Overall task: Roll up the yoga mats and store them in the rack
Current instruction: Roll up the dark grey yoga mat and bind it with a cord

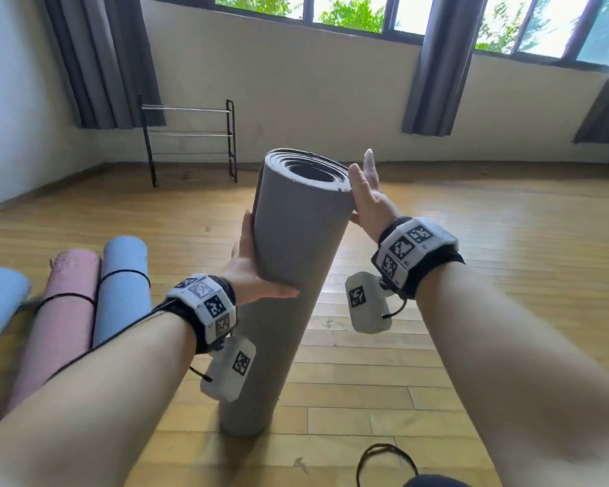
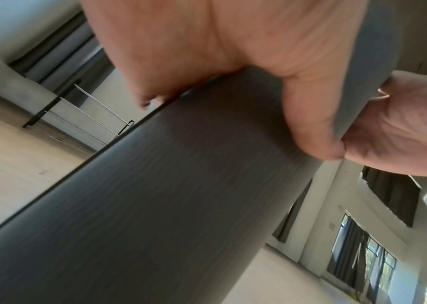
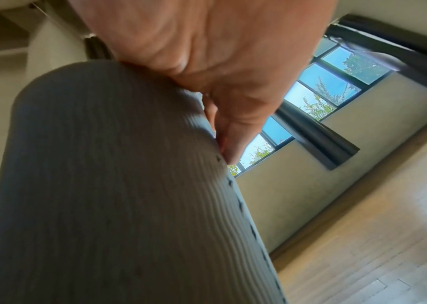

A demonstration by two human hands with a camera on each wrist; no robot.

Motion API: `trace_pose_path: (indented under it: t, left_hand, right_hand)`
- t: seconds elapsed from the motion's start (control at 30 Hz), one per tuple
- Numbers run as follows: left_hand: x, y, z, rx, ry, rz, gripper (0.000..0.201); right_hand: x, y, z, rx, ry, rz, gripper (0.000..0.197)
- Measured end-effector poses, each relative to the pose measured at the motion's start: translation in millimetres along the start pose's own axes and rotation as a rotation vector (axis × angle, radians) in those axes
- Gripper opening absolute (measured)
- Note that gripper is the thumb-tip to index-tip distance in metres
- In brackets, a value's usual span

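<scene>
Step in hand: the grey yoga mat point(image 1: 285, 275) is already rolled and stands tilted, lower end on the wooden floor point(image 1: 471, 346), upper end between the two hands. The judgement is that its roll is being squared up before tying or carrying.
Left hand point(image 1: 252, 272): wraps the roll at mid-height from the person's left; thumb lies across the near face, fingers curl behind it.
Right hand point(image 1: 366, 195): fingers straight, palm pressed flat against the top rim from the right; it grips nothing.
Mat position: below the left grip the roll runs down to the floor; above it the open spiral end rises level with the right palm.
Rack point(image 1: 190, 142): black frame, well apart beyond the grip, against the far wall; its rails hold no mats.
Other mats: a pink mat point(image 1: 67, 311) and a blue mat point(image 1: 123, 286), each banded with a black cord, lie on the floor to the left of the grip; a second blue roll is cut off at the frame edge.
Next move: likely needs a band; a black loop point(image 1: 384, 462) lies on the floor below the right forearm. Both hands must keep the spiral tight, then carry the roll to the rack.
Hidden: left fingertips behind the roll; the loop's far side, cut by a dark object at the frame bottom. Both wrist views are blurred.
</scene>
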State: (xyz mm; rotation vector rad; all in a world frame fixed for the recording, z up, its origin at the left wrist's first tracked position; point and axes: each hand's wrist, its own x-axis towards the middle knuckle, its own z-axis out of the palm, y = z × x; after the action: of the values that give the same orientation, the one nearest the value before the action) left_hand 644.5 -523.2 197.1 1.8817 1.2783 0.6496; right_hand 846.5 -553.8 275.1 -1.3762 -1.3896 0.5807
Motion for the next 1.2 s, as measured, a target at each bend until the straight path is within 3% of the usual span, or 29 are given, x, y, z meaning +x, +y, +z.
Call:
trace_pose_path:
  t: [0.07, 0.1, 0.2, 0.23, 0.3, 0.43, 0.67, 0.73, 0.8, 0.9, 0.97, 1.03, 1.1, 1.2]
  left_hand:
    - [18.5, 2.4, 17.1, -0.002, 0.033, 0.018, 0.15]
    - [27.6, 4.3, 25.4, 0.003, 0.034, 0.033, 0.149]
    - [48.2, 8.5, 55.9, 0.051, -0.001, 0.058, 0.141]
    - [55.3, 9.7, 68.4, 0.066, 0.0, 0.065, 0.138]
    - [69.2, 16.5, 95.3, 0.096, -0.005, 0.075, 0.133]
    - [98.1, 30.0, 145.3, 0.187, -0.08, 0.145, 0.139]
    - [124.6, 36.4, 207.4, 0.353, -0.131, 0.139, 0.133]
    - [129.5, 43.4, 218.1, 0.321, -0.147, 0.155, 0.132]
    - [131.4, 48.5, 222.2, 0.309, -0.145, 0.161, 0.126]
    - [134.0, 50.5, 226.5, 0.298, -0.132, 0.161, 0.124]
    - [133.7, 49.3, 228.6, 0.304, -0.133, 0.161, 0.125]
    - [132.7, 47.9, 230.7, 0.312, -0.138, 0.17, 0.124]
    - [130.9, 46.6, 233.8, 0.312, -0.13, 0.194, 0.12]
    - [126.7, 44.2, 238.6, 0.315, -0.127, 0.218, 0.12]
  right_hand:
    - [3.1, 15.9, -14.6, 0.05, 0.057, 0.062, 0.123]
    - [2.8, 21.5, -23.6, 0.069, 0.084, 0.103, 0.117]
    - [-1.7, 56.1, -51.7, 0.141, 0.114, 0.229, 0.067]
    - [-4.3, 72.5, -60.9, 0.138, 0.099, 0.271, 0.062]
    - [-11.2, 107.4, -76.9, 0.15, 0.088, 0.314, 0.059]
    - [-15.1, 172.6, -108.2, 0.291, 0.229, 0.355, 0.065]
    - [-35.7, 251.9, -149.3, 0.222, 0.315, 0.457, 0.065]
    - [-51.6, 282.5, -142.2, 0.165, 0.27, 0.574, 0.078]
    - [-72.5, 321.9, -127.1, 0.055, 0.2, 0.784, 0.084]
    - [-116.0, 385.6, -99.1, -0.441, -0.143, 1.054, 0.056]
    - [-145.5, 415.7, -76.7, -0.643, -0.37, 1.097, 0.048]
    - [-166.7, 436.7, -54.7, -0.706, -0.501, 1.111, 0.045]
    - [-179.9, 450.9, -37.1, -0.745, -0.565, 1.109, 0.043]
    - [-192.4, 464.4, -22.5, -0.828, -0.542, 1.079, 0.038]
